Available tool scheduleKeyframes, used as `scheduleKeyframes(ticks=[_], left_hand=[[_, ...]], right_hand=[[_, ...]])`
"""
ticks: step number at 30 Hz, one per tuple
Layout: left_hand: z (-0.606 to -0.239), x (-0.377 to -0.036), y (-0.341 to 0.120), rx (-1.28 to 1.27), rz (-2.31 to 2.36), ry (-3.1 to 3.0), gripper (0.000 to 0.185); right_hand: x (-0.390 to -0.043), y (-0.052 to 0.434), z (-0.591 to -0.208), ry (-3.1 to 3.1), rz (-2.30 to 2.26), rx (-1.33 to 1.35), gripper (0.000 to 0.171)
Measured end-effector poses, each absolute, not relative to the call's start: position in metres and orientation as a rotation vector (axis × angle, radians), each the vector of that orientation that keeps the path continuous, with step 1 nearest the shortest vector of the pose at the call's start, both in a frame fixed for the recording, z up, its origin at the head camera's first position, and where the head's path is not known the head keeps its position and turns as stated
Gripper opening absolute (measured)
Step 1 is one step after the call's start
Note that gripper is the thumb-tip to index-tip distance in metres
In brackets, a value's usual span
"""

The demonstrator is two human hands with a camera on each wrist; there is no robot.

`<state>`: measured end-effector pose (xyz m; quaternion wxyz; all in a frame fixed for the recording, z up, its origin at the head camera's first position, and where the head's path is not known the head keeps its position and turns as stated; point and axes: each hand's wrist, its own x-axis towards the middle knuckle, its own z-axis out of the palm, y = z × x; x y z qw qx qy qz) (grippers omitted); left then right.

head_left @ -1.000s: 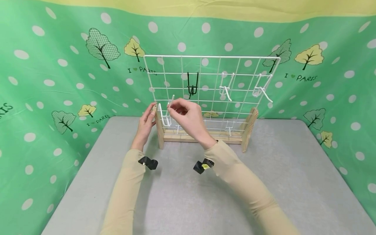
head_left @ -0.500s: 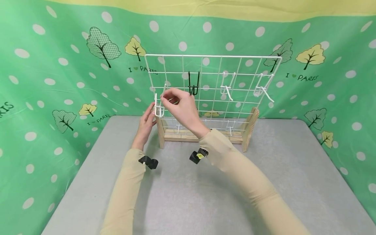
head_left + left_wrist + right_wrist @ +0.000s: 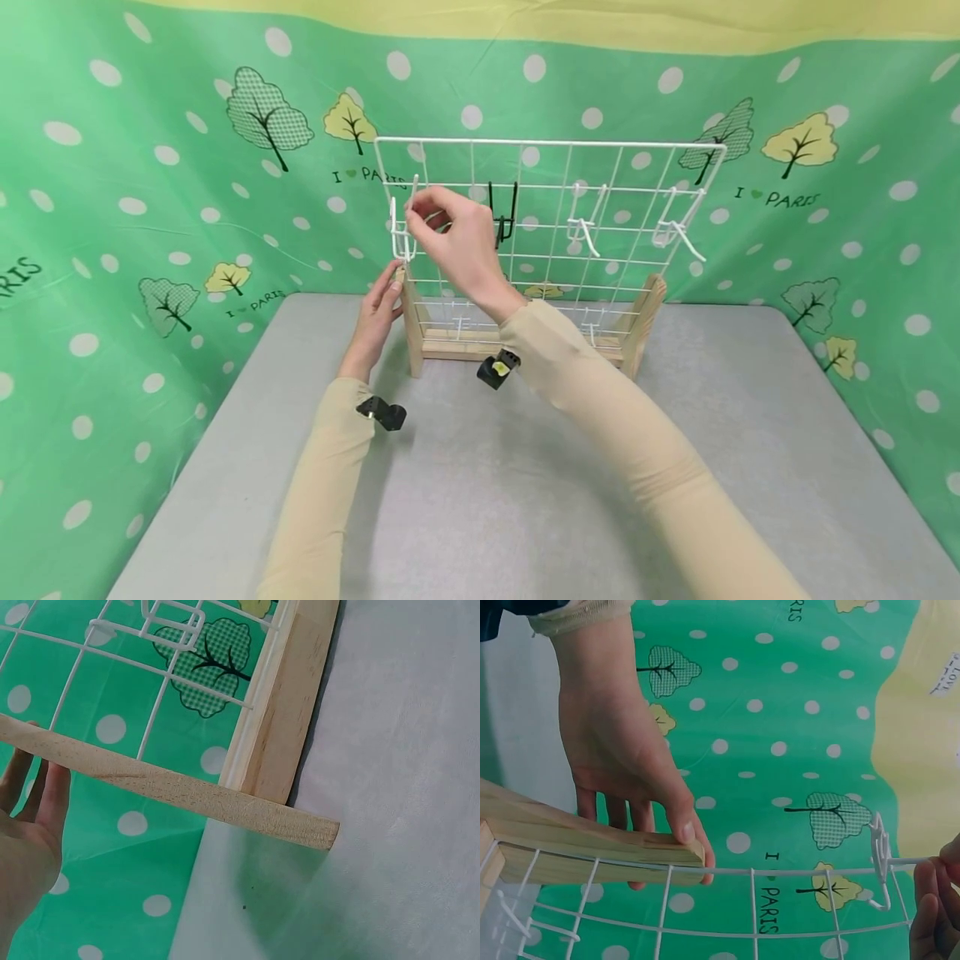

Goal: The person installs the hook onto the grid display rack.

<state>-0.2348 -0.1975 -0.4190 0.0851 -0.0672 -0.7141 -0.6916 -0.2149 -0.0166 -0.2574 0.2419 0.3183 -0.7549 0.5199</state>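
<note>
Head view shows a person in tan sleeves working at a white wire grid panel (image 3: pixel 551 225) that stands upright in a wooden base (image 3: pixel 517 343) on a grey counter (image 3: pixel 525 483), centre of the frame, with a green polka-dot tree-print backdrop (image 3: pixel 150 208) behind. At the panel's upper left, the right hand (image 3: pixel 453 242) pinches a white wire hook (image 3: pixel 401 229) between thumb and fingertips, holding it against the grid's left edge; whether the hook is seated on a wire is hard to tell from here. In the right wrist view the same hook (image 3: pixel 881 862) appears at the lower right of the frame, with fingertips (image 3: pixel 930 900) closed on its stem. Below it, the left hand (image 3: pixel 378 312) grasps the top of the left wooden upright (image 3: pixel 411 321), thumb on the near face and fingers behind, steadying the stand. To the right on the grid hang a black hook (image 3: pixel 501 218) and two more white hooks (image 3: pixel 583 223), (image 3: pixel 678 225), all in the upper rows. Small white hooks (image 3: pixel 588 323) sit low near the base.
</note>
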Motion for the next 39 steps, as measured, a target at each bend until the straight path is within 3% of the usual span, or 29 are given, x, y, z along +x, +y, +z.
scheduleKeyframes(ticks=[17,23,39], left_hand=[[-0.399,-0.221,-0.193,-0.237,-2.056,-2.160,0.046],[-0.414,-0.233,-0.197,-0.222,-2.044,-2.158,0.046],[-0.419,-0.234,-0.199,-0.246,-2.078,-2.108,0.046]], right_hand=[[-0.218,-0.022,-0.241,-1.869,1.298,0.886,0.011],[-0.222,-0.021,-0.238,-1.903,1.202,0.843,0.011],[-0.221,-0.024,-0.268,-2.020,1.208,0.912,0.012]])
